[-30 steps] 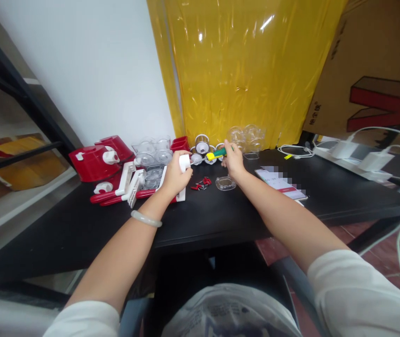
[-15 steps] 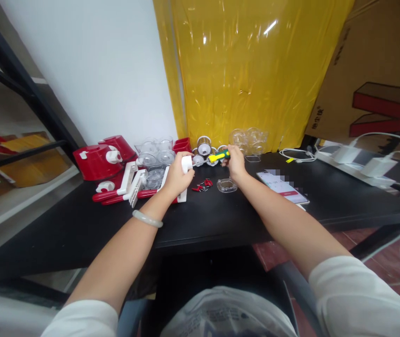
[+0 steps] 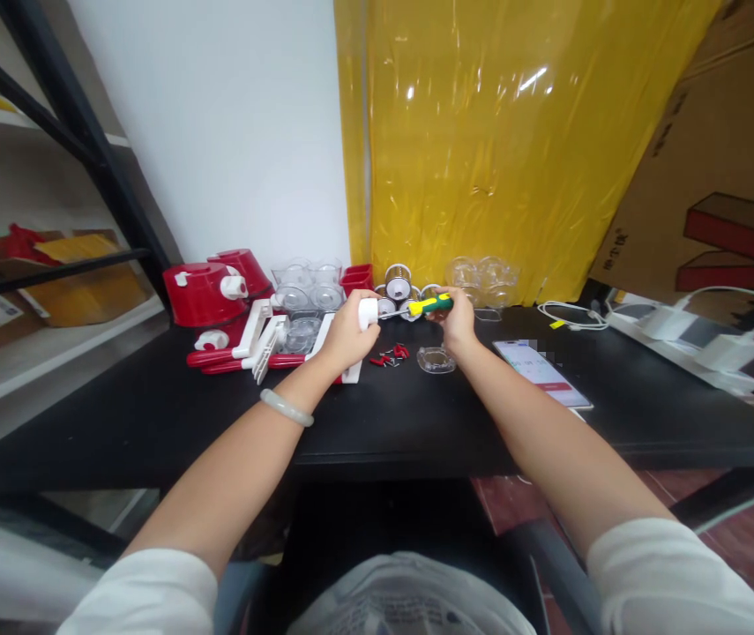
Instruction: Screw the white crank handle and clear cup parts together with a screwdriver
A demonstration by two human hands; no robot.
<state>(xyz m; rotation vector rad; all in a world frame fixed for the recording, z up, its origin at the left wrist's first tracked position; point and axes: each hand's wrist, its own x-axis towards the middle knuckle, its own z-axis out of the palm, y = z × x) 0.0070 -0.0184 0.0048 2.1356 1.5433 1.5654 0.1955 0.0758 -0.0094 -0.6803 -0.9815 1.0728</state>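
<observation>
My left hand (image 3: 350,333) is closed around a small white plastic part (image 3: 368,313), held above the desk. In my right hand (image 3: 459,319) is a screwdriver (image 3: 430,304) with a green and yellow handle. Its metal shaft points left and meets or nearly meets the white part; the exact contact is too small to tell. Below and between the hands lie several small red pieces (image 3: 391,355) with metal bits. A clear plastic piece (image 3: 436,359) rests just below my right hand. Behind the hands stand several round drums (image 3: 399,282) with white ends.
Red housings (image 3: 201,294), white and red handled parts (image 3: 254,339) and clear cups (image 3: 307,282) crowd the left. More clear cups (image 3: 482,280) and a red container (image 3: 357,278) stand at the back. A phone (image 3: 543,375) and power strip (image 3: 687,339) lie right on the black desk (image 3: 383,423).
The view has shifted, so the whole scene sits slightly farther right and lower. Both hands keep their hold on the white part and the screwdriver.
</observation>
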